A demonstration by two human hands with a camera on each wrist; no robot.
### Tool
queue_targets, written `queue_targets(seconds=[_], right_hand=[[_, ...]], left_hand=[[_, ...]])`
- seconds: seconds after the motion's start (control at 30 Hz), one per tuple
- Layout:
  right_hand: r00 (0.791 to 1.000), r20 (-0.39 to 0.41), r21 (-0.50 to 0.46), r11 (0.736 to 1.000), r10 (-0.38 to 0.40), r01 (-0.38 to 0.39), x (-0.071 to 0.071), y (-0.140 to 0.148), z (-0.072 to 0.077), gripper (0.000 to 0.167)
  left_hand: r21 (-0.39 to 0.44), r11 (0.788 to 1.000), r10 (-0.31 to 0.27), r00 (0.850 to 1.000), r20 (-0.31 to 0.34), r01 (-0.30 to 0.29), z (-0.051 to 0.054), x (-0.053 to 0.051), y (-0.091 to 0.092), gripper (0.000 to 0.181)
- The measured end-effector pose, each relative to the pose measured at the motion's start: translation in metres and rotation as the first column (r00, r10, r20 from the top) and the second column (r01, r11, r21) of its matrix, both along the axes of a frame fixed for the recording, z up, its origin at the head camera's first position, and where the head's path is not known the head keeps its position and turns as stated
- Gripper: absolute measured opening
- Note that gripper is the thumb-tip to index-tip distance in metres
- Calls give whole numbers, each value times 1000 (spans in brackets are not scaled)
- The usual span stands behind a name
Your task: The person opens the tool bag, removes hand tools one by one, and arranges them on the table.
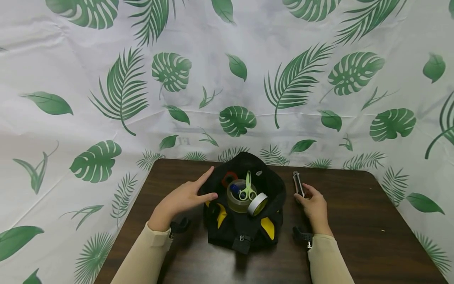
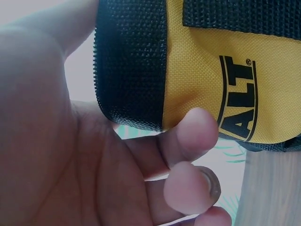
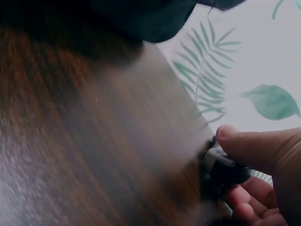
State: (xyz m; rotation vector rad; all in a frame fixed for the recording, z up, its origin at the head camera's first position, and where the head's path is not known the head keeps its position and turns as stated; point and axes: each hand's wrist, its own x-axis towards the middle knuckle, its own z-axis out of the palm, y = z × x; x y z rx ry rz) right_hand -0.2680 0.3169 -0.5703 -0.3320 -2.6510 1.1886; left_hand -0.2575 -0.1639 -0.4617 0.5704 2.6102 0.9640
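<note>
A black tool bag (image 1: 244, 227) with yellow panels stands on the table, its top gaping. Inside lie a wide roll of clear tape (image 1: 237, 206), pale green scissors (image 1: 248, 188), a white tape roll (image 1: 257, 204), a blue item (image 1: 235, 189) and a red ring-shaped item (image 1: 229, 178). Thumb and fingers spread, my left hand (image 1: 184, 199) is at the bag's left side; in the left wrist view a fingertip is by the yellow fabric (image 2: 193, 70). My right hand (image 1: 315, 207) pinches a slim black and silver tool (image 1: 298, 184) right of the bag. Its exact kind is unclear.
The dark wooden table (image 1: 354, 221) reaches back to a white curtain (image 1: 198, 35) printed with green leaves. Black straps circle both wrists, including the right wrist strap (image 1: 302, 235). The bag's buckle flap (image 1: 242, 243) hangs at its front.
</note>
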Motion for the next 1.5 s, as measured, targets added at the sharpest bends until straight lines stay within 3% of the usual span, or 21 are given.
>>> queue_targets(seconds=[0.2, 0.43, 0.8, 1.03, 1.13, 1.27, 1.4, 1.5], right_hand=[[1000, -16, 60, 998, -21, 22, 0, 1, -4, 59], [996, -67, 20, 998, -61, 62, -1, -1, -9, 50], [992, -110, -25, 998, -61, 59, -2, -1, -10, 46], [974, -172, -82, 987, -150, 137, -2, -4, -8, 37], [961, -211, -75, 983, -180, 168, 0, -5, 1, 33], [947, -256, -104, 979, -194, 173, 4, -9, 25, 30], [940, -295, -141, 981, -173, 136, 10, -18, 54, 29], [923, -351, -150, 983, -156, 109, 17, -26, 71, 26]], left_hand=[[-4, 1000, -3, 1000, -4, 3, 0, 1, 1, 96], [-5, 1000, -7, 1000, -1, 7, 0, 1, 2, 96], [-33, 999, -13, 1000, -25, 12, -2, 1, 5, 97], [-49, 999, -9, 999, -38, 7, -3, 0, 5, 94], [-42, 999, -17, 1000, -20, 16, -4, 0, 5, 97], [-40, 999, -28, 1000, 0, 28, -2, 0, 6, 100], [-42, 999, -28, 1000, -9, 28, 0, 2, 7, 100], [-47, 998, -31, 999, -8, 30, 1, 3, 6, 100]])
